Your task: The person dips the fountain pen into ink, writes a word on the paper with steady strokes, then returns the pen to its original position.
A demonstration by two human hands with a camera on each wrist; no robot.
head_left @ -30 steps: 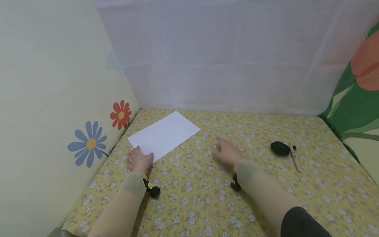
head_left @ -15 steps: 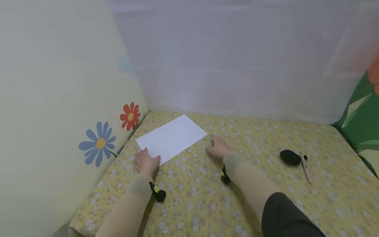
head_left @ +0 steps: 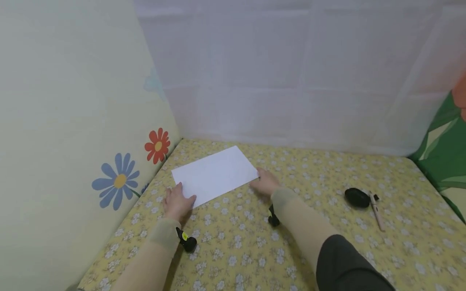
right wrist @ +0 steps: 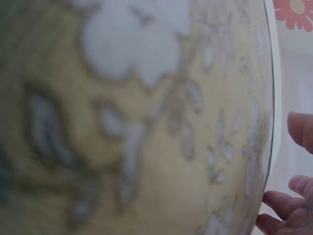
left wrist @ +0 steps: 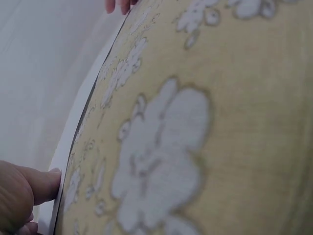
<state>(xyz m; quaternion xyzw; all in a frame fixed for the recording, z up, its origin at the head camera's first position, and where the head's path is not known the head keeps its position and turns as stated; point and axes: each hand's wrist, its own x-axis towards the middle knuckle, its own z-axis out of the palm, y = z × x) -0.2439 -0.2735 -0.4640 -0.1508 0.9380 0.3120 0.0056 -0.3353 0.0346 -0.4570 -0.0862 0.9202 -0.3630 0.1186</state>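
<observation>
A white sheet of paper (head_left: pixel 214 171) lies flat at the left on the table. My left hand (head_left: pixel 177 204) is at its near left end, the thumb (left wrist: pixel 44 183) touching the long near edge and the fingers by the short left edge. At the paper's right corner is my right hand (head_left: pixel 265 182), its fingers touching the corner. In the right wrist view the thumb (right wrist: pixel 302 129) stands apart from the fingers (right wrist: pixel 286 205), which meet the paper's edge. Neither hand's fingers visibly curl round the sheet.
A yellow floral cloth (head_left: pixel 225 250) covers the table. Toward the right lie a black rounded object (head_left: pixel 357 198), perhaps a computer mouse, and a slim pinkish pen-like item (head_left: pixel 377 212). A white sheet of fabric (head_left: pixel 276 72) hangs behind, with a flower-printed wall covering (head_left: pixel 83 101) at the left.
My right hand has moved left and reached the paper's right corner. The paper has turned slightly clockwise, its right end coming nearer. My left hand stays at the left end.
</observation>
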